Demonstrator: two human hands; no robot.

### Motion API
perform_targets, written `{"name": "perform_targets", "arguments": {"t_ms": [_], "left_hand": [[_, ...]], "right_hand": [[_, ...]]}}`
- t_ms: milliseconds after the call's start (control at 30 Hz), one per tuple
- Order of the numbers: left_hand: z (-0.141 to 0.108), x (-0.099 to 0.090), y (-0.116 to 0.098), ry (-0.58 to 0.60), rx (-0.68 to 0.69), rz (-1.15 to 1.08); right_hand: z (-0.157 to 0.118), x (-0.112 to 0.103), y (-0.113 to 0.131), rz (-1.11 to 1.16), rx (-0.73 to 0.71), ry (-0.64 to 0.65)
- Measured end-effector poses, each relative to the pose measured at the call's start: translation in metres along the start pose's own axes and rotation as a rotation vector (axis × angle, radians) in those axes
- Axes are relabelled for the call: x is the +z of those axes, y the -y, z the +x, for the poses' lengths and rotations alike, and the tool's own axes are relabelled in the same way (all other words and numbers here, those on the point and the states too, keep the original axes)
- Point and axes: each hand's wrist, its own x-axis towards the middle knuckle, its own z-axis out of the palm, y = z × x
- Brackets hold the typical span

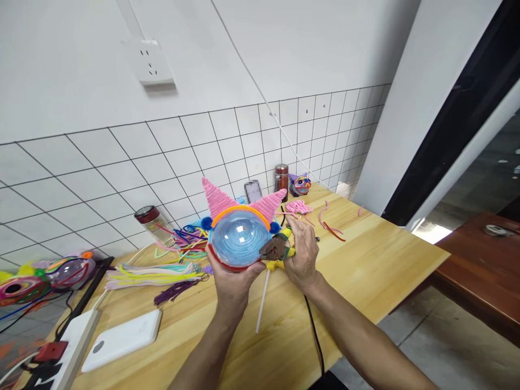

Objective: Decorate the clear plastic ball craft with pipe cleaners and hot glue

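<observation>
while your left hand (pixel 233 283) has its grip closed around the lower edge of the eared dome (pixel 239 241), your right hand (pixel 304 252) is wrapped around the handles of the pliers (pixel 272 249), whose metal nose meets the dome's right side, just below the blue pompom (pixel 275 227). the dome is held up over the near part of the desk (pixel 365 271), its two pink ears (pixel 217 201) pointing up and the orange band (pixel 239 208) arching across its top. you can't tell from this view whether the nose pinches the edge or only rests on it, so a slight tilt of the dome towards you would probably show the contact better. a firm left thumb near the nose should steady the rim, provided its tip is clear of the metal. light pressure on the handles seems wise, as the glossy surface could scratch and the wrapped trim could pull loose. mind the yellow tool (pixel 275 265) just below the pliers, with its white stick (pixel 262 303) reaching towards you, and the black cord (pixel 313 333) near your right forearm, as either could snag a low movement.
</observation>
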Motion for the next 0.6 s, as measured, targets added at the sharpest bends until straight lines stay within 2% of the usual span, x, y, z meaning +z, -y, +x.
{"name": "perform_targets", "arguments": {"t_ms": [300,600], "left_hand": [[0.000,0.003,-0.009,-0.012,-0.015,0.006],[-0.001,0.008,-0.013,0.009,-0.030,0.022]], "right_hand": [[0.000,-0.003,-0.008,0.161,-0.038,0.046],[0.005,-0.001,-0.015,0.232,-0.069,0.031]]}}
